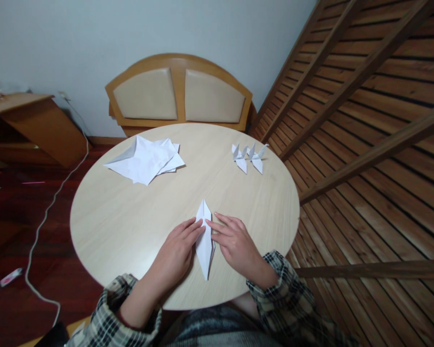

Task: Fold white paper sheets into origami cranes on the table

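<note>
Near the middle of the near edge of the rounded table [130,217], one slim folded paper piece [203,250] lies flat, pointed at both ends, with one tip toward the far edge and the other toward the near edge. Two hands work at it. The left hand [175,246] reaches in from the left with its fingers stretched out, fingertips resting on the paper's left side. The right hand [237,243] comes from the right, one fingertip on the paper, another finger lifted apart from it. Neither hand is clenched or wrapped around the piece; the left thumb is hidden.

Toward the far right edge stand two paper cranes [241,165], side by side and very close; whether they touch cannot be told. Toward the far left edge lies one overlapping pile of white paper sheets [144,159], creased, too overlapped to count. Between pile and cranes runs a wide stretch of tabletop, and more room spreads leftward from the left hand to the rim. On the right, the rim is closer, with one slatted wooden panel [350,111] rising just beyond. One headboard [180,91] with two cream panels stands behind the far edge.
</note>
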`<state>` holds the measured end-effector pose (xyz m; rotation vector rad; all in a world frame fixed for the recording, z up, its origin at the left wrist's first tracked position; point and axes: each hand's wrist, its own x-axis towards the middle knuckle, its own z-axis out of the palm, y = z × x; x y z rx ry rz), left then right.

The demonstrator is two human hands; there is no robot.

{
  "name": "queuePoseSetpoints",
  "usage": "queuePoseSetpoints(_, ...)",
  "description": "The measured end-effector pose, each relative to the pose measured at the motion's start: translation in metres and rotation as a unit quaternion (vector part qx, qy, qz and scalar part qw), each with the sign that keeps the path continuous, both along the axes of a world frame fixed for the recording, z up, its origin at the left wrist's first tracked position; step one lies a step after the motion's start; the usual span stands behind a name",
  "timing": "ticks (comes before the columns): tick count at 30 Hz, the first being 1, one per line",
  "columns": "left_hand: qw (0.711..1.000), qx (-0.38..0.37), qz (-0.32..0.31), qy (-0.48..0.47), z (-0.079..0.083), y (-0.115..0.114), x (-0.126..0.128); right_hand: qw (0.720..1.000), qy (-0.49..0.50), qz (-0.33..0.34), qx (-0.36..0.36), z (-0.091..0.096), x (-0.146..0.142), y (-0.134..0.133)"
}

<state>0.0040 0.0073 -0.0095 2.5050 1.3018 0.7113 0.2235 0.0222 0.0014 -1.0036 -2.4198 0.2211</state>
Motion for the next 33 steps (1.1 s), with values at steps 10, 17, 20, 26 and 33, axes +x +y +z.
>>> queuePoseSetpoints(10, 1.0, 0.002, 0.0, -0.006, 0.001, -0.001, 0.0, 0.997, 0.026, -0.014, -0.065, -0.005, 0.0, 0.002)
queuePoseSetpoints(17, 0.999, 0.032, 0.018, -0.022, 0.001, -0.001, -0.006, 0.995, 0.047, -0.02, -0.083, -0.009, 0.002, 0.003)
queuePoseSetpoints(20, 0.999, 0.035, 0.019, -0.017, 0.003, -0.002, -0.008, 0.994, 0.055, -0.02, -0.088, -0.011, 0.002, 0.004)
queuePoseSetpoints(26, 0.999, 0.02, 0.022, -0.016, 0.004, -0.003, -0.008, 0.994, 0.061, -0.021, -0.091, -0.011, 0.002, 0.004)
queuePoseSetpoints(33, 0.999, 0.015, 0.028, -0.031, 0.005, -0.003, -0.007, 0.993, 0.069, -0.019, -0.091, -0.008, 0.001, 0.003)
